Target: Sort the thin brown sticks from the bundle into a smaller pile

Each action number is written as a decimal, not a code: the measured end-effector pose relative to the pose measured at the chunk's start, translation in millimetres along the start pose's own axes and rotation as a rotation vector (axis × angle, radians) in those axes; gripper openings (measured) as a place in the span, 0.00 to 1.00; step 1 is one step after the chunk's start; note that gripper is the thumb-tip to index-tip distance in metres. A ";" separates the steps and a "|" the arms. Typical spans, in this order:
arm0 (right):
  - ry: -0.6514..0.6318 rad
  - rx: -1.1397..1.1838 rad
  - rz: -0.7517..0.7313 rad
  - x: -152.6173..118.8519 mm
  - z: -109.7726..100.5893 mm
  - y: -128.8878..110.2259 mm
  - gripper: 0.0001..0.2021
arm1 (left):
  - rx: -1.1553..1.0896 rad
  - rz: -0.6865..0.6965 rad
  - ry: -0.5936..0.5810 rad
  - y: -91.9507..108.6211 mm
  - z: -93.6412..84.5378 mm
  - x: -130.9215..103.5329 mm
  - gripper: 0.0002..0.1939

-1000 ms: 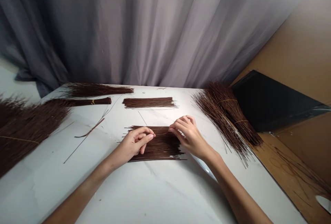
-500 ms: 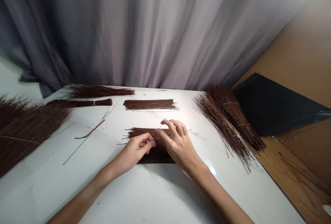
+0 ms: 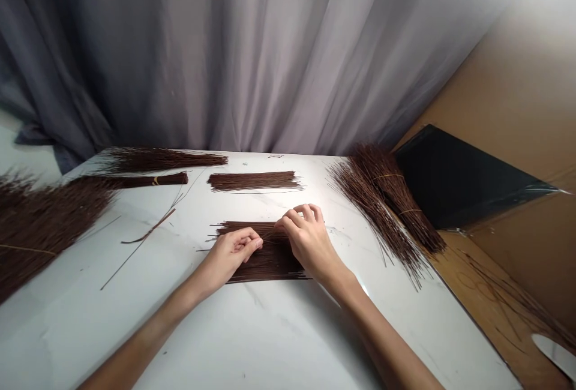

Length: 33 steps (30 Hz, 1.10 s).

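A wide layer of dark brown thin sticks [image 3: 274, 264] lies crosswise on the white marbled table [image 3: 216, 336]. Over its left part, my left hand [image 3: 234, 249] is closed, thumb and index finger pinched together; what it pinches is too small to make out. My right hand [image 3: 306, 234] is over the right part of the sticks, its fingers curled and pressed together, and their tips are partly hidden. Behind both hands lies a smaller, neat bundle of short brown sticks [image 3: 254, 181].
Tied twig bundles [image 3: 402, 195] and a loose one [image 3: 378, 216] lie at the right edge. More brush bundles [image 3: 49, 222] fill the left side, with a yellow-banded bundle [image 3: 153, 180] behind. A loose twig and strip [image 3: 150, 228] lie left of centre. Grey curtain [image 3: 252, 54] hangs behind.
My right hand's fingers have closed together and lowered toward the sticks; the thin piece seen at its fingertips is now hidden. The whole view has shifted slightly, moving the scene left.
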State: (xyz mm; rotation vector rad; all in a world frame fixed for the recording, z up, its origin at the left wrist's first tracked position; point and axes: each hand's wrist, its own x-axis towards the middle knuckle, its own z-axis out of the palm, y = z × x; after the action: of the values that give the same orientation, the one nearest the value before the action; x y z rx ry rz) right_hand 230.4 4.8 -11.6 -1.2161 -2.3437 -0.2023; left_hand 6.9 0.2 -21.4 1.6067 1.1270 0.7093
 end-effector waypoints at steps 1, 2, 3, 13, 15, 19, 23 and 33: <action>-0.005 0.038 -0.007 -0.5 -1.8 1.6 0.16 | 0.004 -0.002 0.001 0.1 -0.4 -0.1 0.17; -0.005 0.092 -0.012 -1.1 -4.4 3.5 0.15 | 0.006 -0.005 0.001 0.4 -0.9 -0.3 0.17; 0.005 0.156 -0.009 -1.5 -7.7 5.4 0.15 | 0.004 -0.009 0.001 0.7 -1.5 -0.6 0.17; 0.168 0.646 0.473 -7.3 -7.9 -14.2 0.13 | -0.211 -0.027 -0.014 11.4 -1.7 -6.3 0.15; 0.064 0.706 0.486 -7.4 -2.4 -29.8 0.16 | -0.279 0.001 0.047 16.4 0.8 -8.4 0.13; -0.091 0.855 0.439 -4.7 1.9 -58.3 0.14 | -0.431 -0.029 0.230 21.6 7.3 -11.4 0.11; -0.131 1.031 0.426 -1.7 -0.9 -69.6 0.14 | -0.473 -0.081 0.268 20.3 7.8 -11.0 0.11; -0.362 1.199 0.452 0.8 -21.4 -48.6 0.16 | -0.389 -0.035 0.164 22.9 -11.5 -6.3 0.10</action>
State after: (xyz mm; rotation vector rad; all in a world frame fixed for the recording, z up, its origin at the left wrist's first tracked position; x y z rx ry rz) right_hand 198.6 -30.8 11.8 -1.0737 -1.7525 1.4386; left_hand 2.0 -2.4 4.5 1.2142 1.0531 0.9844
